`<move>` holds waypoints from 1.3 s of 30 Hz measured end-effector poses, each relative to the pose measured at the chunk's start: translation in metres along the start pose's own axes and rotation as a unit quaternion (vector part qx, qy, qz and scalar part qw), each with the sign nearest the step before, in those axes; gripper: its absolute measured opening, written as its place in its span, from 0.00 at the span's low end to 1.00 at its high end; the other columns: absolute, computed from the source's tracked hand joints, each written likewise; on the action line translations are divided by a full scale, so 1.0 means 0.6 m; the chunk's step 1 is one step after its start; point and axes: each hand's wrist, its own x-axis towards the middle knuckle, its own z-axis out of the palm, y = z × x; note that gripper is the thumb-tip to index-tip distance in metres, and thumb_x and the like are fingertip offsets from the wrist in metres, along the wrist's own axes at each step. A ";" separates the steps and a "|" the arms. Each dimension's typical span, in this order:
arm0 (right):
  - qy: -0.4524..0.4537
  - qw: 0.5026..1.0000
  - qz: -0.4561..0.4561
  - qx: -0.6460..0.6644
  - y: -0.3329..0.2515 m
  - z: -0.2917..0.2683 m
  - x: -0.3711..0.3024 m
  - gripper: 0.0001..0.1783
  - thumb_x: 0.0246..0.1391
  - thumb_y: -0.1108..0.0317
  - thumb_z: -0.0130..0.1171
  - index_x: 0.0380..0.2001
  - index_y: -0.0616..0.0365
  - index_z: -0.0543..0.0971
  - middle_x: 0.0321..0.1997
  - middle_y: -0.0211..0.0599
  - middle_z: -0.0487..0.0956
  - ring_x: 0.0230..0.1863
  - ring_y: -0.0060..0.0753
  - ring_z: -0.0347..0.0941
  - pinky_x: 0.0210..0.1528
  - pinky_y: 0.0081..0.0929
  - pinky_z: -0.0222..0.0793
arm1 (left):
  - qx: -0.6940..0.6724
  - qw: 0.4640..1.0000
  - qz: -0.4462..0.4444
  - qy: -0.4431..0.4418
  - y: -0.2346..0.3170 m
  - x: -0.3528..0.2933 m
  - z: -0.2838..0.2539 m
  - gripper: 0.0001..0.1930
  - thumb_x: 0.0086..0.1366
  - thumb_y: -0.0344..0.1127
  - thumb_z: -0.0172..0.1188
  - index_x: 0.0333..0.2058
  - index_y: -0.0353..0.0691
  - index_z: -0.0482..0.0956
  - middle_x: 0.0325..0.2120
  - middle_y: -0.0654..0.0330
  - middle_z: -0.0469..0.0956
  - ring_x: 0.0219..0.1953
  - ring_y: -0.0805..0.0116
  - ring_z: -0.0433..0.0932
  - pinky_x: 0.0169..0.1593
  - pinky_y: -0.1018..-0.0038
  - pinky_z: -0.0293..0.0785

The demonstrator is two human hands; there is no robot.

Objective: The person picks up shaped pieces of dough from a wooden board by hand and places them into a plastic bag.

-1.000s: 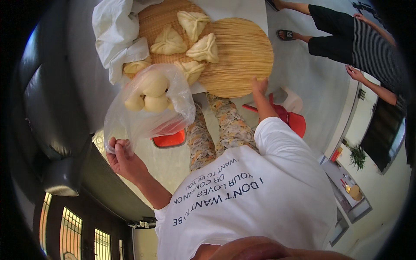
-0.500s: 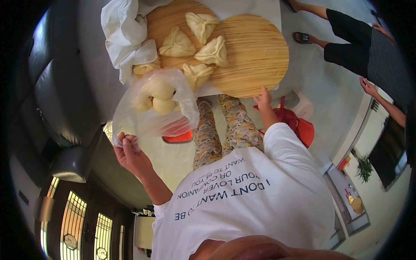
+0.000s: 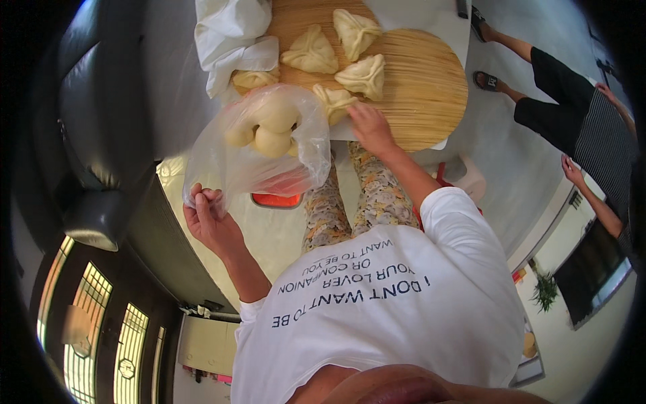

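My left fingers (image 3: 201, 204) pinch the bag (image 3: 232, 165); my right fingers (image 3: 362, 113) stand at one bun (image 3: 330, 102), grip indiscernible; the right-hand mat (image 3: 427, 87) spans open to its edge.

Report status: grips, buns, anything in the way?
Left grip pinching clear plastic bag, pale buns inside. Right grip at nearest triangular bun; contact unclear. Nothing visibly blocking; bag just left of that bun.

I see a free lane over the right side of the round slatted mat (image 3: 431, 87). Left of the right hand (image 3: 371, 128), the nearest triangular dough piece (image 3: 330, 104) sits at its fingertips, contact unclear, then the bulging plastic bag (image 3: 311, 145) blocks. White cloth (image 3: 232, 44) crowds the far left.
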 end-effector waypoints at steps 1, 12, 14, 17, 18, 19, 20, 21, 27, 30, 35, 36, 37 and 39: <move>-0.023 0.995 -0.066 -0.065 -0.023 0.006 0.018 0.26 0.41 0.72 0.49 0.49 0.53 0.63 0.53 0.37 0.61 0.56 0.36 0.54 0.50 0.41 0.55 | -0.002 1.000 -0.001 0.005 -0.001 0.000 -0.003 0.08 0.58 0.27 0.47 0.36 0.32 0.69 0.24 0.58 0.72 0.27 0.74 0.70 0.35 0.80 0.66; -0.172 0.931 -0.168 -0.274 -0.009 0.076 0.113 0.27 0.45 0.63 0.46 0.52 0.51 0.60 0.57 0.35 0.56 0.61 0.43 0.42 0.46 0.53 0.53 | -0.011 1.000 0.001 0.016 -0.008 0.005 -0.029 0.08 0.58 0.26 0.47 0.37 0.31 0.69 0.25 0.59 0.72 0.28 0.74 0.70 0.38 0.76 0.68; -0.188 0.937 -0.122 -0.268 -0.026 0.070 0.114 0.26 0.44 0.61 0.48 0.50 0.52 0.62 0.56 0.36 0.58 0.60 0.44 0.44 0.46 0.54 0.53 | -0.020 1.000 -0.003 0.020 -0.011 0.007 -0.032 0.08 0.58 0.27 0.47 0.37 0.32 0.69 0.25 0.59 0.72 0.28 0.74 0.70 0.38 0.77 0.68; -0.107 0.981 -0.057 -0.151 -0.052 0.051 0.104 0.27 0.39 0.59 0.54 0.46 0.54 0.66 0.53 0.37 0.60 0.58 0.46 0.48 0.45 0.53 0.55 | -0.016 1.000 -0.005 0.019 -0.010 0.010 -0.030 0.09 0.58 0.27 0.47 0.37 0.32 0.69 0.25 0.59 0.72 0.28 0.74 0.70 0.38 0.77 0.67; -0.098 0.985 -0.031 -0.141 -0.060 0.037 0.100 0.27 0.37 0.59 0.55 0.45 0.54 0.66 0.52 0.37 0.61 0.57 0.47 0.50 0.46 0.51 0.56 | -0.020 1.000 -0.008 0.018 -0.008 0.011 -0.029 0.09 0.58 0.27 0.47 0.37 0.32 0.69 0.24 0.59 0.72 0.28 0.74 0.70 0.38 0.77 0.67; -0.090 0.987 -0.004 -0.130 -0.063 0.023 0.095 0.28 0.36 0.59 0.56 0.45 0.54 0.67 0.51 0.38 0.62 0.55 0.47 0.52 0.46 0.48 0.57 | -0.022 1.000 -0.012 0.017 -0.007 0.011 -0.029 0.09 0.58 0.27 0.47 0.37 0.31 0.69 0.24 0.59 0.72 0.28 0.74 0.70 0.38 0.78 0.67; -0.083 0.989 0.022 -0.120 -0.065 0.011 0.087 0.29 0.34 0.59 0.58 0.44 0.54 0.67 0.50 0.38 0.63 0.54 0.47 0.53 0.46 0.46 0.58 | -0.025 0.999 -0.016 0.016 -0.006 0.012 -0.030 0.09 0.58 0.27 0.47 0.37 0.31 0.69 0.24 0.59 0.72 0.28 0.74 0.70 0.38 0.78 0.67; -0.061 0.993 0.053 -0.084 -0.061 -0.005 0.079 0.30 0.34 0.59 0.59 0.44 0.55 0.67 0.49 0.39 0.64 0.53 0.45 0.56 0.47 0.42 0.59 | -0.025 0.999 -0.017 0.012 -0.005 0.012 -0.030 0.09 0.58 0.27 0.47 0.37 0.31 0.69 0.24 0.59 0.72 0.28 0.74 0.70 0.38 0.78 0.67; -0.035 0.843 0.260 0.469 -0.095 -0.130 0.035 0.32 0.39 0.58 0.56 0.48 0.62 0.63 0.47 0.40 0.66 0.48 0.30 0.63 0.47 0.25 0.61 | 0.002 1.000 -0.022 -0.011 -0.006 0.010 -0.022 0.10 0.57 0.28 0.49 0.37 0.31 0.69 0.25 0.59 0.73 0.29 0.76 0.70 0.36 0.81 0.65; -0.140 0.703 0.210 0.665 -0.157 -0.138 0.042 0.33 0.42 0.58 0.52 0.51 0.64 0.59 0.46 0.39 0.66 0.48 0.26 0.63 0.49 0.22 0.60 | 0.035 0.999 -0.012 -0.014 0.001 0.006 -0.017 0.10 0.56 0.29 0.50 0.37 0.32 0.70 0.24 0.62 0.73 0.28 0.78 0.69 0.35 0.84 0.64; -0.375 0.769 0.118 0.504 -0.248 -0.024 0.121 0.35 0.42 0.52 0.54 0.49 0.67 0.61 0.45 0.40 0.68 0.47 0.26 0.64 0.48 0.21 0.59 | 0.046 0.998 -0.020 -0.035 0.007 0.004 -0.013 0.10 0.56 0.28 0.50 0.37 0.31 0.70 0.24 0.62 0.72 0.28 0.77 0.69 0.37 0.83 0.64; -0.378 0.800 0.092 0.458 -0.263 0.004 0.140 0.37 0.41 0.49 0.54 0.48 0.68 0.62 0.44 0.43 0.69 0.47 0.28 0.64 0.47 0.22 0.59 | 0.048 0.998 -0.032 -0.032 0.010 0.004 -0.013 0.10 0.56 0.28 0.50 0.36 0.30 0.70 0.23 0.62 0.72 0.28 0.77 0.69 0.36 0.82 0.64; -0.363 0.840 0.087 0.394 -0.272 0.041 0.155 0.38 0.39 0.48 0.55 0.47 0.67 0.63 0.43 0.45 0.69 0.46 0.32 0.65 0.47 0.24 0.60 | 0.051 0.997 -0.045 -0.030 0.015 0.001 -0.013 0.10 0.56 0.28 0.50 0.36 0.30 0.70 0.23 0.62 0.71 0.28 0.77 0.69 0.36 0.82 0.64; -0.352 0.891 0.074 0.279 -0.292 0.086 0.179 0.38 0.36 0.46 0.55 0.46 0.66 0.65 0.42 0.49 0.70 0.45 0.39 0.67 0.47 0.28 0.60 | 0.039 0.997 -0.060 -0.037 0.016 0.001 -0.016 0.10 0.56 0.28 0.50 0.36 0.29 0.70 0.23 0.61 0.71 0.27 0.77 0.69 0.36 0.82 0.64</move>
